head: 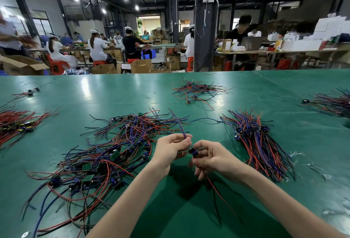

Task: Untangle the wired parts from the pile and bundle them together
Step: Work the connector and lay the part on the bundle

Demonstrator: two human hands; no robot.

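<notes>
While the tangled pile [106,152] lay lower left, left hand [170,151] pinched blue wires [179,125], fingers [184,141] curled; right hand [213,159] gripped the wired part [193,151] (red wire [217,190] dangling).

Green table [106,97] with a tangled pile of wired parts [113,152], an aligned bundle [259,143], smaller heaps [197,91] beyond.

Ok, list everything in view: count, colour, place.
table: one, green, foreground
tangled pile: one, red, blue, black wires, green boards, left of hands
sorted bundle: one, same colours, right of hands
small pile: one, far centre
red bundle: one, left edge
dark bundle: one, right edge
stray parts: few, far left
workers: several, seated behind
wired part: one, blue, between both hands
left hand: pinches its blue wires
right hand: holds its red and black wires
</notes>
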